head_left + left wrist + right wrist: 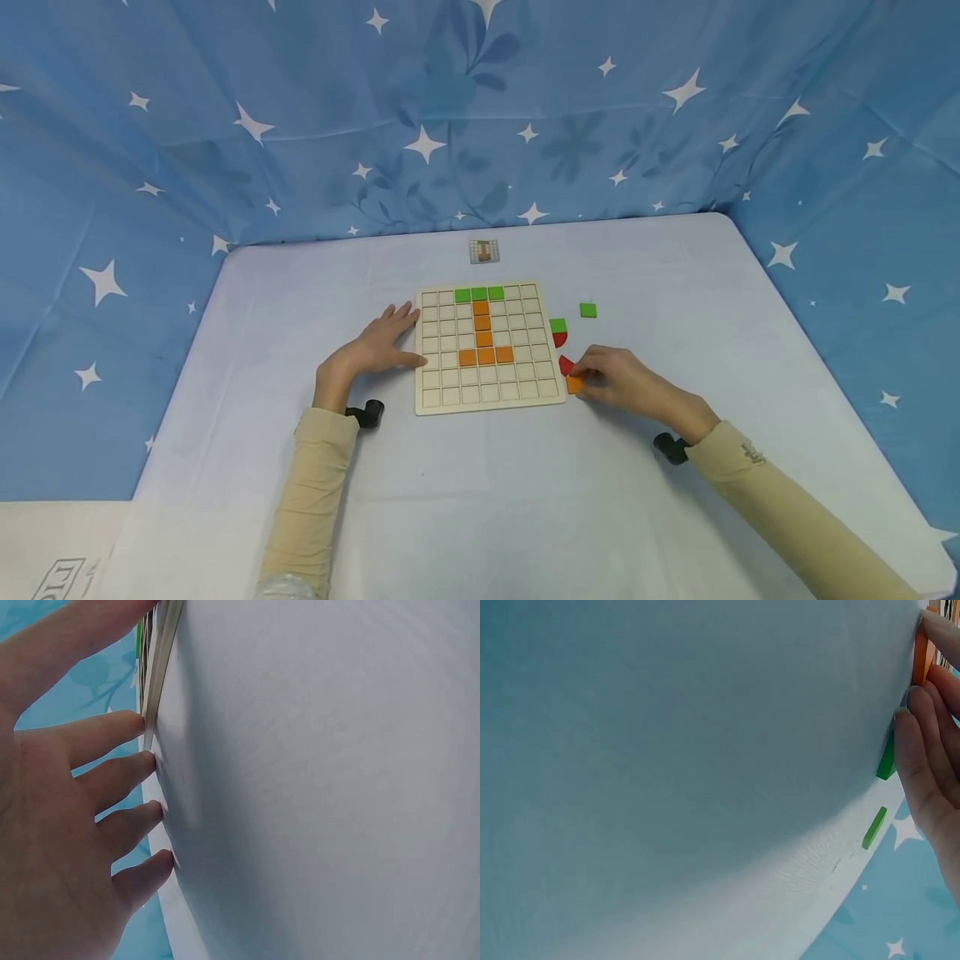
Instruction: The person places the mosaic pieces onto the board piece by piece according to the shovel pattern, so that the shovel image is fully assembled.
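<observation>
A pale grid board (442, 400) lies mid-table. Green square tiles (479, 294) form a short row at its top, and orange square tiles (483, 339) run down below them to a short orange row. With fingers spread, my left hand (371, 346) rests at the board's left edge, its thumb touching the border. Beside the lower right corner, my right hand (618, 382) pinches an orange square tile (921, 656) between thumb and fingertip. Just above that tile, a red piece (566, 365) is partly covered by the fingers.
Right of the board lie a green tile (558, 326), a rounded red piece (560, 339) and another green tile (588, 310) farther out. A small patterned card (483, 252) sits behind the board. A blue starred curtain (450, 125) borders the white table (465, 508).
</observation>
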A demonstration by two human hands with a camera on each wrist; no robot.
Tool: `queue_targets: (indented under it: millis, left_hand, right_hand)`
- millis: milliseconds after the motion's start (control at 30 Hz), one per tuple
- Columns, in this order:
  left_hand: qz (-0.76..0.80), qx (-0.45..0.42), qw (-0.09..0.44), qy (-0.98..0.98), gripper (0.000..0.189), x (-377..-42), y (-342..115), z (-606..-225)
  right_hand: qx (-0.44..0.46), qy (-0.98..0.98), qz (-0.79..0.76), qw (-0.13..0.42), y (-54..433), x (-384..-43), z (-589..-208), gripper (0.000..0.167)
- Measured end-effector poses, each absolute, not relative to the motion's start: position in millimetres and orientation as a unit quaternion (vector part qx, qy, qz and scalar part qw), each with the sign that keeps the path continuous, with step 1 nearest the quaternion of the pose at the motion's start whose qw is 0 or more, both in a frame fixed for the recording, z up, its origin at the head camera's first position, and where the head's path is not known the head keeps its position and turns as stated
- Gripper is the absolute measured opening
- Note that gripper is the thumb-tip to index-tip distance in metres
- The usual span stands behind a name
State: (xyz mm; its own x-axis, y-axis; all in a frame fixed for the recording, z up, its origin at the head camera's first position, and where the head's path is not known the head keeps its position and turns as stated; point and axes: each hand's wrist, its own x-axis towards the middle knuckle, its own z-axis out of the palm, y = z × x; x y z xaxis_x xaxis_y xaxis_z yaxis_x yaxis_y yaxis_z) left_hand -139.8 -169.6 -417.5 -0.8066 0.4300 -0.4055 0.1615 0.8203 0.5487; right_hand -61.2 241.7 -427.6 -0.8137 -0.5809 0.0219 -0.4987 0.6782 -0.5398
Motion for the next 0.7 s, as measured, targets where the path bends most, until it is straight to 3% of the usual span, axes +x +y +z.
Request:
queue_targets:
  millis: [700]
  left_hand:
    - [0.249,0.163,0.266,0.917,0.095,-140.6,-170.5,-419.2]
  right_hand:
    - [-0.316,0.907,-0.265,0.089,242.8,-63.5,-424.2,0.021]
